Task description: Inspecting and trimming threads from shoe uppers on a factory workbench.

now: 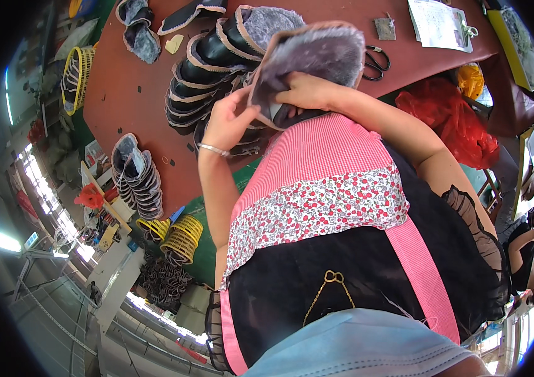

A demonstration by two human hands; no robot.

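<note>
A shoe upper [336, 53] with grey fur lining and a tan stitched edge is tilted up in front of my apron, its furry inside facing me. My left hand [228, 119] pinches its left edge between thumb and fingers. Inside the opening, my right hand [307, 93] is curled against the lining near the lower edge, with its fingertips partly hidden. Just to the left, a row of nested black shoe uppers [201, 78] with tan edges lies on the red-brown table [135, 88]. Another fur-lined upper [270, 28] tops that row.
Black-handled scissors [377, 63], a small grey swatch [385, 28] and a clipboard with paper [441, 25] lie to the right. Another stack of uppers [136, 176] stands at the table's left. Red plastic bags [449, 119] bulge beside the right edge; yellow baskets [182, 239] sit below left.
</note>
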